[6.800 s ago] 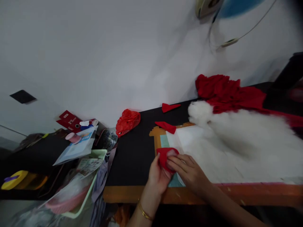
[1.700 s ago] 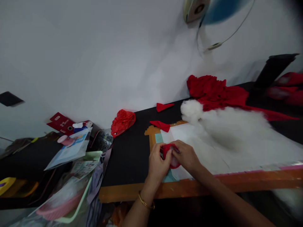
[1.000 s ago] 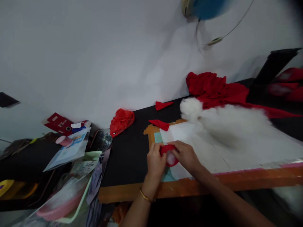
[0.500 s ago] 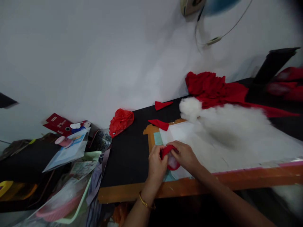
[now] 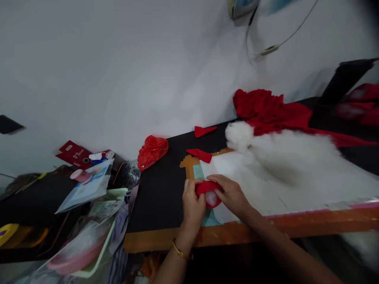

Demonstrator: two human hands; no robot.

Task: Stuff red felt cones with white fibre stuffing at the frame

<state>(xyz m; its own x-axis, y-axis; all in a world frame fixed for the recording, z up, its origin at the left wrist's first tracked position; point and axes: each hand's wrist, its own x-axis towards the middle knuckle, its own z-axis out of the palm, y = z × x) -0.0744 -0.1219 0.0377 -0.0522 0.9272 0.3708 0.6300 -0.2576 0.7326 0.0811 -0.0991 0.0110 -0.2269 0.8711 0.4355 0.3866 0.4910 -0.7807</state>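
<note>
Both hands stay closed on the small red fabric pouch (image 5: 207, 192) at the near edge of the table (image 5: 166, 189). Since 1 second ago the left hand (image 5: 192, 205) pinches its left rim while the right hand (image 5: 232, 195) keeps pressing white stuffing (image 5: 212, 198) inside; the opening now shows the filling.

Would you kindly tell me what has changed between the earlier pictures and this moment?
Both hands kept hold of the small red fabric piece and shifted slightly away from the table's near edge. The left hand and right hand now close round it, white stuffing showing at its opening. The stuffing pile, red cloth, two red scraps and red bag stayed put.
</note>
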